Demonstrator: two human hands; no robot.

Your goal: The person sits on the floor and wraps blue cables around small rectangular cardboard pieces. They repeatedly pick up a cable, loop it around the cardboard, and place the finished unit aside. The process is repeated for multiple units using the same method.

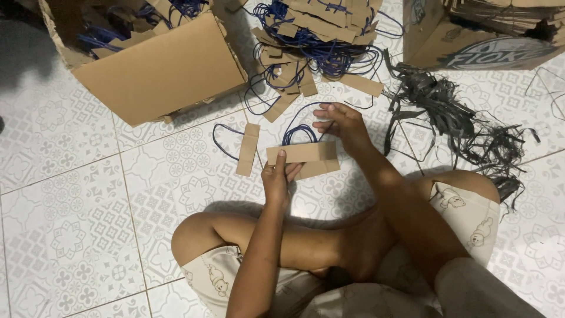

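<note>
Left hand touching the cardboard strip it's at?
Touching. Head view: the left hand pinches the cardboard strip, its thumb lying over the strip's left end.
</note>
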